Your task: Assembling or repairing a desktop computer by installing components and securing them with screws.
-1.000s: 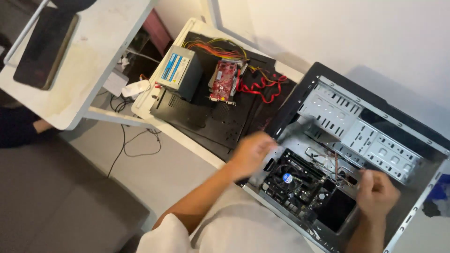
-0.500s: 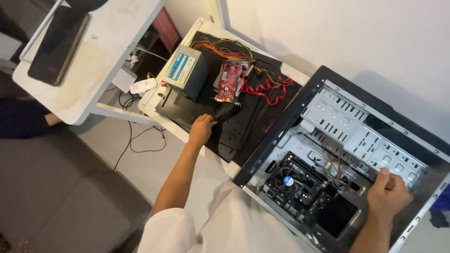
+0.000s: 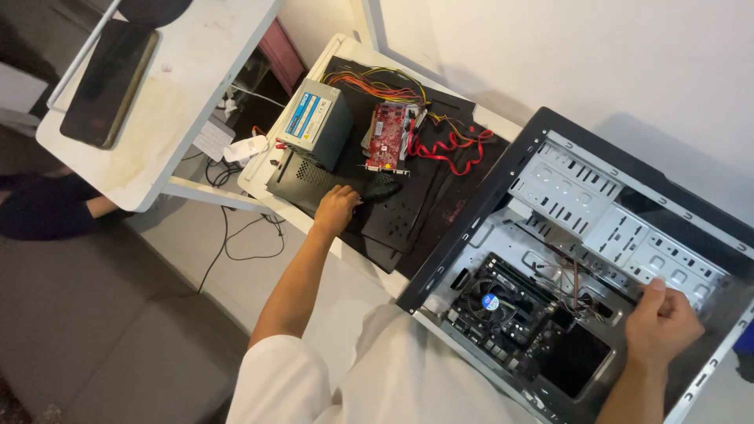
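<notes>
An open black computer case [image 3: 503, 196] lies on its side, showing a motherboard with a round cooler fan [image 3: 488, 301] and a pale metal drive cage [image 3: 628, 235]. My right hand [image 3: 661, 323] is curled on the metal frame inside the case, next to the drive cage. My left hand [image 3: 336, 209] reaches far left to a black side panel [image 3: 408, 228] lying flat. There its fingers close on the end of a small dark tool [image 3: 382, 191] that touches the panel, just below a red circuit card [image 3: 386, 137].
A grey power supply box [image 3: 318, 122] with yellow and orange wires sits left of the card, and red cables [image 3: 448, 145] lie to its right. A white table [image 3: 181, 94] carries a dark flat device [image 3: 106, 86]. Cords trail on the floor. Someone's arm [image 3: 55, 208] shows at left.
My left hand left the inside of the case and swung left to the black side panel with the dark tool. My right hand shifted slightly along the case frame.
</notes>
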